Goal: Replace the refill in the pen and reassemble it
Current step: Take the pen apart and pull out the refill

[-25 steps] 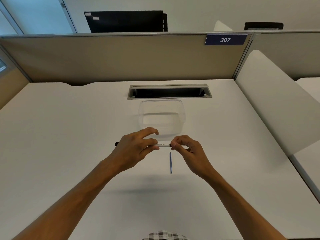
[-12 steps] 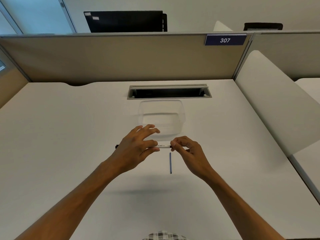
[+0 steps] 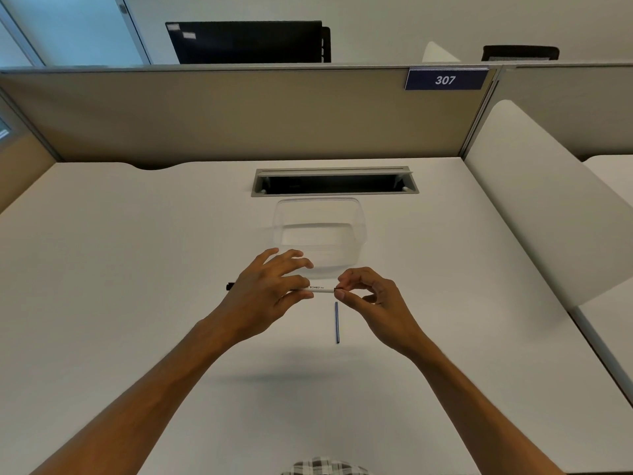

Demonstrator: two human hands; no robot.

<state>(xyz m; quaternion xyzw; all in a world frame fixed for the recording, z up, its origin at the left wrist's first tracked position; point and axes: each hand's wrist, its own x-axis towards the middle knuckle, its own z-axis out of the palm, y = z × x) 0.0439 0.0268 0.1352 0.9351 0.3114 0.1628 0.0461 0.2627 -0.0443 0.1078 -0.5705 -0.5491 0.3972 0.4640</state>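
Observation:
I hold a white pen (image 3: 320,289) level above the desk, its black tip sticking out to the left of my left hand. My left hand (image 3: 265,291) pinches the barrel between thumb and forefinger, with the other fingers spread. My right hand (image 3: 368,296) pinches the pen's right end with thumb and forefinger. What sits at that end is hidden by my fingertips. A thin blue refill (image 3: 337,322) lies on the white desk (image 3: 137,269) just below the pen, pointing towards me.
A clear plastic container (image 3: 320,231) stands right behind my hands. Beyond it is a cable slot (image 3: 334,181) in the desk, then a beige partition (image 3: 239,114). A white side panel (image 3: 548,207) rises on the right.
My hands and the pen have stayed almost in place. The fingers of my left hand have shifted slightly on the barrel. The refill has not moved.

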